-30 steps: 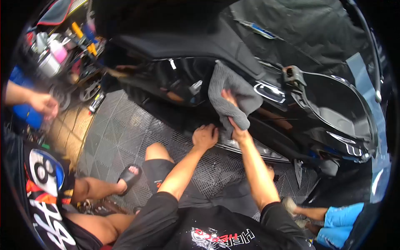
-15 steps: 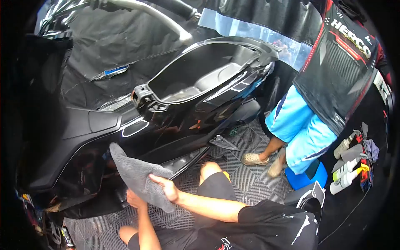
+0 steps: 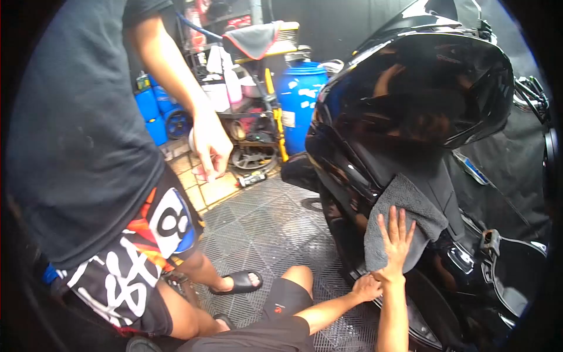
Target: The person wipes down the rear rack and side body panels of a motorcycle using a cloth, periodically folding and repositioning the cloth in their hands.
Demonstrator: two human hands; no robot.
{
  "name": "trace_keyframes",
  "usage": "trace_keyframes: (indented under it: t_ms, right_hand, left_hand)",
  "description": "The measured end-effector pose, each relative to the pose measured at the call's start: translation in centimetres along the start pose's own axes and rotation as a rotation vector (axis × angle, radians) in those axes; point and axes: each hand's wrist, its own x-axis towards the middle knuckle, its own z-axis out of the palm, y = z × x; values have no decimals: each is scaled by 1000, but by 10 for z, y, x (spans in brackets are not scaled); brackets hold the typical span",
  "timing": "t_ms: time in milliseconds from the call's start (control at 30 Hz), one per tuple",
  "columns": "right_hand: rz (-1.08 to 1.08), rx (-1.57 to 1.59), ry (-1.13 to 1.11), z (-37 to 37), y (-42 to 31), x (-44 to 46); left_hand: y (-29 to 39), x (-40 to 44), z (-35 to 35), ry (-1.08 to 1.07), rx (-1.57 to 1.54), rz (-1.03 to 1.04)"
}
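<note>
A dark grey cloth (image 3: 381, 226) lies against the glossy black side panel of a scooter (image 3: 404, 97). Pressed flat on this cloth, my right hand (image 3: 396, 237) has its fingers spread. My left hand (image 3: 368, 287) is lower and just left of my right wrist, at the scooter's lower edge. Its fingers are curled, and whatever they grip is hidden. At the lower right is the scooter's open storage well (image 3: 516, 287).
A person in a dark shirt (image 3: 82, 135) stands close on the left, one hand (image 3: 212, 144) hanging near the walkway. Behind are a blue barrel (image 3: 300, 105) and a shelf of bottles. Grey grid tiles (image 3: 234, 229) cover the floor.
The view has swung from the storage well and a person in blue shorts to the scooter's front and another person. My right hand has gone from gripping the cloth to lying flat on it.
</note>
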Motion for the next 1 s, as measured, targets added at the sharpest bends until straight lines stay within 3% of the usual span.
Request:
trace_keyframes:
  t_ms: [67,100,233,400,767,900,1000]
  right_hand:
    - [-124,12,49,-16,-3,9]
    - [-174,-37,71,-21,-5,12]
    - [-137,19,90,-29,-14,15]
    - [-56,127,78,-18,-15,18]
    - [38,225,89,-17,-2,-1]
    - [75,236,130,-11,0,-11]
    - [154,223,168,-3,1,-22]
  left_hand:
    - [14,-2,-31,-7,-72,-4]
    - [26,-2,-62,-121,-47,-53]
    - [21,-3,-75,-90,-272,-113]
    - [-18,1,-65,-151,-702,-13]
    - [-28,6,-52,-248,-638,-42]
    - [-62,-1,1,-129,-541,103]
    - [-53,0,-11,-186,-576,137]
